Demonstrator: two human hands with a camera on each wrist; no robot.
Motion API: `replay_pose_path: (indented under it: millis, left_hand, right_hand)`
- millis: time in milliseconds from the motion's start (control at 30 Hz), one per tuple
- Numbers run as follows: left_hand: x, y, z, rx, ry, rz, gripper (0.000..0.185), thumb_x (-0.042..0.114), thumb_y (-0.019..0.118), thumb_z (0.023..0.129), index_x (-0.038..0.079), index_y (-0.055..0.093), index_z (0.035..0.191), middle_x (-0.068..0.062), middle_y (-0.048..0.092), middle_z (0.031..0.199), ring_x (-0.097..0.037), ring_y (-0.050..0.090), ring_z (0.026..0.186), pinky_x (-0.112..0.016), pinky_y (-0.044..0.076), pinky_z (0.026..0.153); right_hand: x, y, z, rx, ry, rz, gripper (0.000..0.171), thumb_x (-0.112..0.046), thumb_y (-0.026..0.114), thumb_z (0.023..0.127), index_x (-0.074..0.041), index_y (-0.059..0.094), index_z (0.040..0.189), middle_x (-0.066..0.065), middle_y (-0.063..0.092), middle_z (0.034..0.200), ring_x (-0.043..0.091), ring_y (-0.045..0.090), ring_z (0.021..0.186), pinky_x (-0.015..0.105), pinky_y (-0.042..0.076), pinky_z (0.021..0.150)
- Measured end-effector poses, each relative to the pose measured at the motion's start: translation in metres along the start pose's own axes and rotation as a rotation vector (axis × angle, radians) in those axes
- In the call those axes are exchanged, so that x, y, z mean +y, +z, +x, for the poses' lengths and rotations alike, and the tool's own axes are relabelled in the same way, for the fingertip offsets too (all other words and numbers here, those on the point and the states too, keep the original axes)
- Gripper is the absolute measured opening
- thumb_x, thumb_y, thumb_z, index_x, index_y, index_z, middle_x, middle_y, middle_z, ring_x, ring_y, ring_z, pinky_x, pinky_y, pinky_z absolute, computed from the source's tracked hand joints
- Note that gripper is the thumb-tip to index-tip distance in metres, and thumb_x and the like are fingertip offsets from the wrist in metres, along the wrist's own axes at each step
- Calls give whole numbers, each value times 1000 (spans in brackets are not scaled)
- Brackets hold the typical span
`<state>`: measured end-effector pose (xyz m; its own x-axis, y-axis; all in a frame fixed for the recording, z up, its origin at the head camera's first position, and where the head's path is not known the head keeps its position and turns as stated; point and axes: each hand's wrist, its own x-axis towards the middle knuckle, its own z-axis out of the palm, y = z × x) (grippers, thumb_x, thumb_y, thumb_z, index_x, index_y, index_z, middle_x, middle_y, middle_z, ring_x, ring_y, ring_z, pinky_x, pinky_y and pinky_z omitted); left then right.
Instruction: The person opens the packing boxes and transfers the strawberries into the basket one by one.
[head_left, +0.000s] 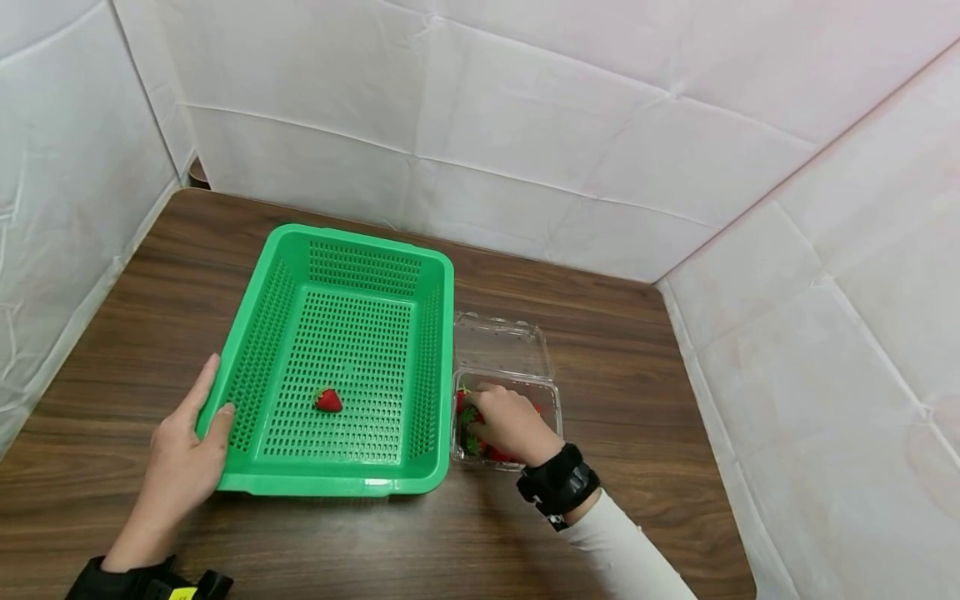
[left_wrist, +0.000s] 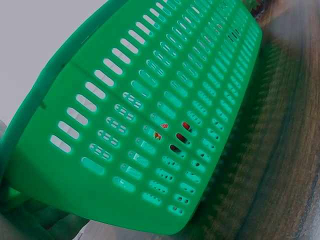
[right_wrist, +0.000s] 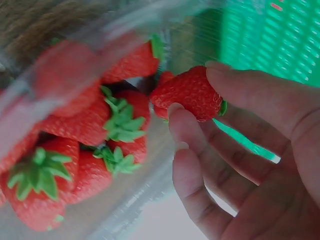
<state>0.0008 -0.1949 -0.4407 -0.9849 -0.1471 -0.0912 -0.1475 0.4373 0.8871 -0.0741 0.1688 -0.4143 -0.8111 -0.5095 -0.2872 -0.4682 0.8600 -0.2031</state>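
"Right of the basket (head_left: 330,485)?"
"Open box (head_left: 551,404) of strawberries (right_wrist: 82,125); the basket's wall (head_left: 427,367) parts them from one inside."
"Fingers (right_wrist: 189,177)?"
"Right hand (head_left: 513,421) pinches a berry (right_wrist: 185,95) at the box; left hand (head_left: 183,458) grips the basket."

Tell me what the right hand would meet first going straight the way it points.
Past the red strawberry it pinches, the right hand would probably first meet the red, green-leaved strawberries in the clear plastic box; depth is unclear, and the box itself might come sooner.
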Motion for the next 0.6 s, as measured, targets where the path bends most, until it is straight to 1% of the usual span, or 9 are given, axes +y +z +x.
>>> replay_pose_path:
  millis: [67, 133, 233, 367, 433, 533, 600]
  left_hand:
    - [0, 0, 0, -2, 0, -1, 59, 24, 34, 105, 41, 4, 152, -24, 19, 157, -45, 23, 141, -70, 29, 99]
    - [0, 0, 0, -4, -1, -3, 59, 24, 34, 105, 41, 4, 152, -24, 19, 157, -46, 23, 141, -70, 29, 99]
    - [1, 0, 0, -5, -5, 0, 59, 24, 34, 105, 41, 4, 153, -25, 19, 157, -48, 25, 140, -70, 31, 97]
    - [1, 0, 1, -1, -6, 8, 59, 24, 35, 105, 40, 4, 153, -26, 21, 156, -50, 28, 138, -70, 32, 95]
    - [1, 0, 0, 2, -5, 9, 59, 24, 35, 105, 39, 4, 153, -26, 21, 156, -50, 28, 137, -70, 33, 95]
    - [1, -1, -1, 4, -8, 15, 59, 23, 35, 105, 38, 4, 154, -27, 21, 156, -50, 29, 137, -69, 33, 95]
    - [1, 0, -2, 4, -8, 20, 59, 23, 35, 105, 37, 4, 154, -28, 21, 156, -51, 29, 137, -69, 33, 94]
  right_hand:
    - [-1, -4, -3, 26, -1, 17, 21, -12, 70, 88, -9, 69, 109, 8, 66, 108, 21, 65, 88, 27, 48, 62]
    - [-2, -8, -5, 53, 2, 36, 25, -10, 70, 88, -8, 67, 113, 9, 65, 111, 21, 66, 90, 28, 50, 65]
    - [-4, -15, -9, 96, 0, 65, 25, -9, 69, 88, -8, 66, 114, 8, 64, 107, 20, 65, 92, 31, 51, 71]
    - [-8, -30, -12, 164, -43, 74, 24, -9, 68, 90, -8, 65, 114, 6, 63, 104, 19, 64, 91, 31, 51, 74]
    - [-12, -38, -13, 190, -63, 70, 24, -10, 68, 90, -9, 65, 114, 5, 62, 104, 17, 63, 90, 29, 51, 74]
    - [-19, -51, -14, 221, -85, 53, 19, -12, 68, 90, -9, 65, 109, 3, 61, 101, 13, 61, 86, 26, 50, 72]
    - [-23, -58, -12, 235, -103, 62, 19, -12, 69, 90, -9, 64, 109, 3, 60, 100, 12, 60, 84, 25, 50, 73]
